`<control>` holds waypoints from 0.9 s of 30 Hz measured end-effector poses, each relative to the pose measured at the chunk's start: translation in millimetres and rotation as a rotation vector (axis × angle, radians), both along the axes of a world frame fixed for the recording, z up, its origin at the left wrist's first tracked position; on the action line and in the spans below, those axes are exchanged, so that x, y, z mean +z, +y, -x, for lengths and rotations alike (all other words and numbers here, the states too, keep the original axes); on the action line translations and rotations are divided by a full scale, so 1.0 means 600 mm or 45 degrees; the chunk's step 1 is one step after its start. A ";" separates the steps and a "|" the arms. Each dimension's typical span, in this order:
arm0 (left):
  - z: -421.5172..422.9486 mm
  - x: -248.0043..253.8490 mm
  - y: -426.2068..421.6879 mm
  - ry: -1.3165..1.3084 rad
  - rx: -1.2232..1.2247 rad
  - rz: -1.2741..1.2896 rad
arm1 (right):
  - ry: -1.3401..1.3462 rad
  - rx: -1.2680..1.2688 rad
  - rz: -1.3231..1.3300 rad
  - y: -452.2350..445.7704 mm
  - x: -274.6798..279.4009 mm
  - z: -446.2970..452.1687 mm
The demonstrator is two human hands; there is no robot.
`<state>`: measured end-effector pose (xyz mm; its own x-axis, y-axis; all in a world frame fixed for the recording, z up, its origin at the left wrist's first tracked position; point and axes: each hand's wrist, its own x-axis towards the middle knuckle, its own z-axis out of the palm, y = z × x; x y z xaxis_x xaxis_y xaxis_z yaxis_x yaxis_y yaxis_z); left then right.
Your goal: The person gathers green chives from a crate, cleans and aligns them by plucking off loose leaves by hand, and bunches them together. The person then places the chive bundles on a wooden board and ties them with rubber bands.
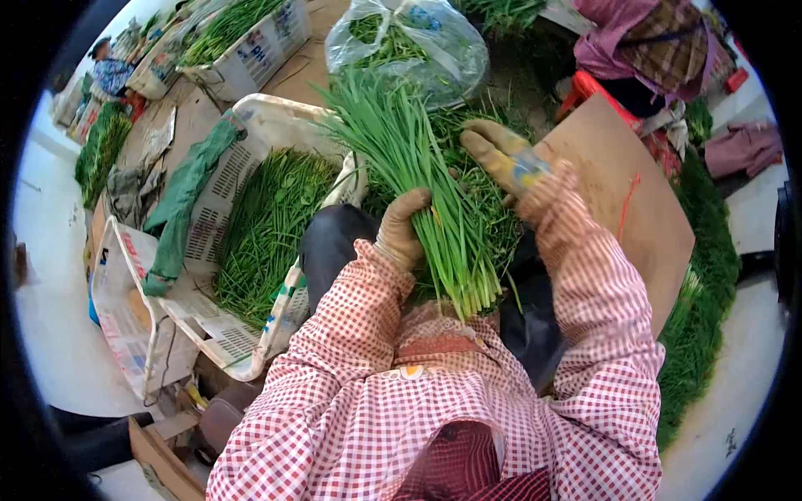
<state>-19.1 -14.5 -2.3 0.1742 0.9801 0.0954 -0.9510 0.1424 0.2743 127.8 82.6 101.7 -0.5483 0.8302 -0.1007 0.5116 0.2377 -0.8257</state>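
A bundle of long green stalks lies slantwise in front of my body, pale ends toward me and leafy tips pointing away. My left hand, in a tan glove, is closed around the bundle's left side, its thumb across the stalks. To the right of the bundle, my right hand wears a yellowish glove with a blue patch. Its fingers point left over loose greens, apart from the bundle. Some of its fingers are hidden, and whether it holds anything is unclear.
A white crate of greens, with green cloth, stands at left. A clear plastic bag of greens lies ahead. At right is a brown board, with piled greens beyond. Another person sits far left.
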 end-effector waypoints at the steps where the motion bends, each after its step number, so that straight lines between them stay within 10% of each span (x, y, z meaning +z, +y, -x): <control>1: 0.008 -0.002 0.006 0.034 0.007 -0.053 | 0.060 -0.002 -0.057 -0.010 -0.001 -0.016; 9: 0.002 -0.020 0.014 0.114 0.142 -0.034 | 0.178 0.201 -0.267 -0.130 -0.047 -0.040; 18: 0.005 -0.017 -0.010 -0.195 0.106 -0.047 | 0.331 0.195 0.591 -0.131 -0.025 -0.060; 27: 0.041 -0.004 0.011 -0.302 0.264 0.019 | -0.100 0.216 -0.004 -0.165 -0.009 -0.060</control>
<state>-43.6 -7.9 -4.5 -0.0547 0.9940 0.0946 -0.9974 -0.0588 0.0406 163.6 -16.7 96.2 -0.6712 0.7267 -0.1462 0.5266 0.3287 -0.7840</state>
